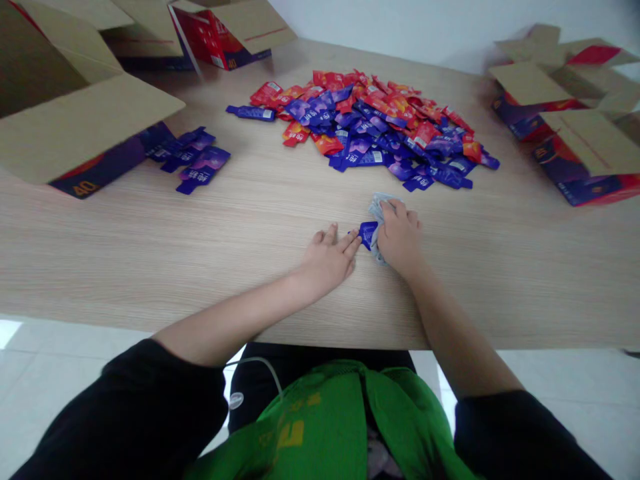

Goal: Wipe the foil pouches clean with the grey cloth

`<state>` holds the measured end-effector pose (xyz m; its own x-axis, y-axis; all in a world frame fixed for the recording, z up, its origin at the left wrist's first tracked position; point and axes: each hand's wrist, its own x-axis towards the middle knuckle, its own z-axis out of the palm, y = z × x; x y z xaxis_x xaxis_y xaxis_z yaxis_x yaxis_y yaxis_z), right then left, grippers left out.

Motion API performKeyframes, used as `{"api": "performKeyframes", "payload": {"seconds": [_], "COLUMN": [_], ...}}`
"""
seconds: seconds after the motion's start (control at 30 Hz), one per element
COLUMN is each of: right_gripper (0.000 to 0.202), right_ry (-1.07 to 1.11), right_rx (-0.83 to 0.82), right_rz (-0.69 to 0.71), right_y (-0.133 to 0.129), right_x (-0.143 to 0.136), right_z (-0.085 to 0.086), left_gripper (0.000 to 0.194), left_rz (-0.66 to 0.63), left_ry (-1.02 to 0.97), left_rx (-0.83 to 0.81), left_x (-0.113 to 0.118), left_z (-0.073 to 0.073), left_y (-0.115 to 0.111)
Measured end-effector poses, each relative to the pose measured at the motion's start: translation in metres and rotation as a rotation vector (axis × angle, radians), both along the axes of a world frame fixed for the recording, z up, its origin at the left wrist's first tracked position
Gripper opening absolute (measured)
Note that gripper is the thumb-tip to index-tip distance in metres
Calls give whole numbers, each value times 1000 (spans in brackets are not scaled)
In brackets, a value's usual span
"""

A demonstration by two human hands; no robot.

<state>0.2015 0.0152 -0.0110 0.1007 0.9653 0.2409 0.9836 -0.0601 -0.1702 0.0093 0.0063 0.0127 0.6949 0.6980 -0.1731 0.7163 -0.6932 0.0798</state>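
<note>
A blue sachet lies flat on the wooden table in front of me. Fingertips of my left hand press on its narrow left end, with the fingers stretched out. Over the sachet's right part, my right hand grips a grey cloth and rests it on the packet. The cloth hides that part of the sachet. Beyond my hands spreads a heap of red sachets and blue-purple sachets.
Several purple sachets lie beside an open carton at the left. Another open carton stands behind it. Open cartons also stand at the right. The table's front edge runs close to my body.
</note>
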Motion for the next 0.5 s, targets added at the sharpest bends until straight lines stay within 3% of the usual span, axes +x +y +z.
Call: {"api": "performKeyframes", "payload": {"seconds": [0.23, 0.37, 0.5], "right_gripper": [58, 57, 55], "right_ry": [0, 0, 108], "right_rx": [-82, -84, 14], "right_rz": [-157, -73, 44], "right_y": [-13, -21, -16], "right_x": [43, 55, 58], "right_z": [-5, -7, 6], "left_gripper": [59, 60, 57], "left_rz": [-26, -22, -48], "left_ry": [23, 31, 33], "left_rx": [-42, -63, -82], "left_x": [-1, -5, -9], "left_z": [4, 3, 4], "left_y": [1, -1, 0]}}
